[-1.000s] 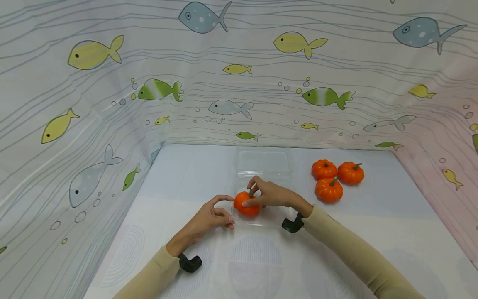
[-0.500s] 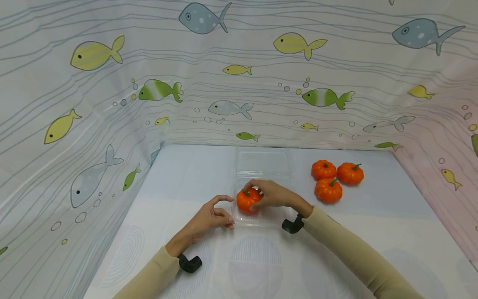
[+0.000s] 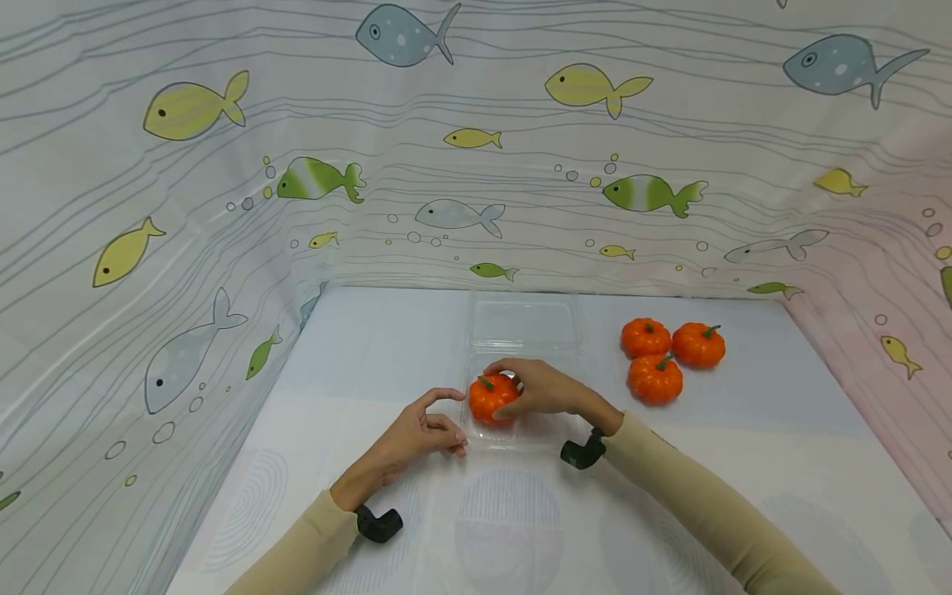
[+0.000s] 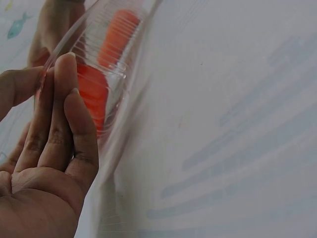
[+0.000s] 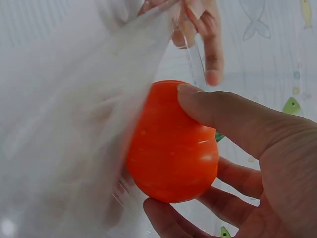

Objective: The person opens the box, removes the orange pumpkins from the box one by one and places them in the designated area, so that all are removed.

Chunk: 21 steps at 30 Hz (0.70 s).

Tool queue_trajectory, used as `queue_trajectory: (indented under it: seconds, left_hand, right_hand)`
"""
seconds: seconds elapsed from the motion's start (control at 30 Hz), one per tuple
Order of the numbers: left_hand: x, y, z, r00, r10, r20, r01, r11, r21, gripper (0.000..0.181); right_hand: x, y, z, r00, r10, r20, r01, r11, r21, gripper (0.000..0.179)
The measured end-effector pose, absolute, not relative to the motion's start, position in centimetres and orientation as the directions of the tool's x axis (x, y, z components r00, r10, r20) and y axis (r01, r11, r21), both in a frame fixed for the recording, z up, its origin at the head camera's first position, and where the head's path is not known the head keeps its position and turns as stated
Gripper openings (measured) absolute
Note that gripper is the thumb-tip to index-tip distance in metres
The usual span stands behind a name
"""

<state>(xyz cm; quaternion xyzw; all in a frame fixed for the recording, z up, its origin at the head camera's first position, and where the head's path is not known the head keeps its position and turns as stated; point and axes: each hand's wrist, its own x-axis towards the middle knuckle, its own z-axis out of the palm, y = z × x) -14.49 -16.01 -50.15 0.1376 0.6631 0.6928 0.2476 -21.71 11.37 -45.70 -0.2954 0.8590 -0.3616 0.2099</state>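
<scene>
A small orange pumpkin (image 3: 491, 401) with a green stem is at the near part of a clear plastic container (image 3: 502, 443). My right hand (image 3: 546, 386) grips that pumpkin from the right, thumb on the near side and fingers round the far side. In the right wrist view the pumpkin (image 5: 173, 148) sits between thumb and fingertips. At the container's left edge is my left hand (image 3: 424, 430); in the left wrist view its fingertips pinch the clear rim. A second orange shape (image 4: 119, 37) shows through the ribbed wall there; I cannot tell if it is a reflection.
Three more orange pumpkins stand close together on the right: one at the back left (image 3: 645, 338), one at the back right (image 3: 698, 345), one in front (image 3: 655, 379). The container's clear lid (image 3: 524, 318) lies folded back. A fish-patterned curtain (image 3: 476, 182) surrounds the table.
The right hand has turned the pumpkin, so its stem has moved leftward, and its fingers have shifted round the far side. The left hand has stayed at the container's edge.
</scene>
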Motion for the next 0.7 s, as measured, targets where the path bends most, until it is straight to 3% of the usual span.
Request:
queue_trajectory:
  seconds: [0.7]
  left_hand:
    - [-14.5,-15.9,-50.1,-0.842,0.520,-0.144,-0.161,0.013,0.987,0.068]
  right_hand:
    - [-20.8,12.3,-44.4,-0.790,-0.612,-0.020,-0.399,0.539,-0.741,0.064]
